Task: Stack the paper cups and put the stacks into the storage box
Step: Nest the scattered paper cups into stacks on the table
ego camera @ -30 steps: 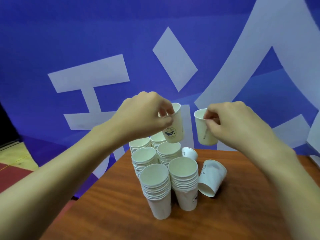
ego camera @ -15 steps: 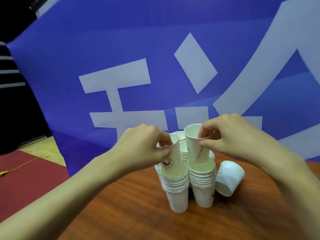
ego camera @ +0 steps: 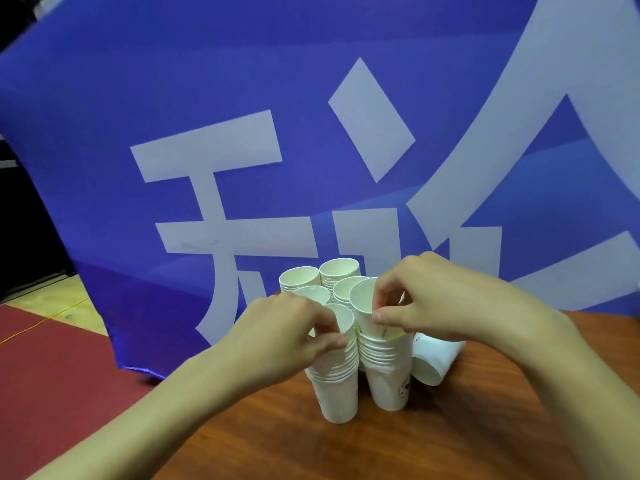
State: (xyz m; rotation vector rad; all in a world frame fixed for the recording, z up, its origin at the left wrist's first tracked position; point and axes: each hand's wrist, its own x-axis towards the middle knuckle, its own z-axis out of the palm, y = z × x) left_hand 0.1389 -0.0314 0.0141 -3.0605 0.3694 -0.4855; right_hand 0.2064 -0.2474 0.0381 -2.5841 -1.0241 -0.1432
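1. Paper cups stand nested in upright stacks on a wooden table [ego camera: 381,445]. A left stack [ego camera: 337,382] and a right stack [ego camera: 386,372] are side by side in front, with rear stacks [ego camera: 301,277] close behind.
2. The left hand [ego camera: 287,337] pinches the rim of the top cup [ego camera: 343,320], seated in the left stack.
3. The right hand [ego camera: 440,303] pinches a tilted cup [ego camera: 363,306], its base inside the right stack's mouth.
4. A tipped cup [ego camera: 433,362] lies just right of the stacks, partly hidden by the right hand.
5. The rear stacks' lower parts are hidden; a blue banner [ego camera: 242,98] fills the background.
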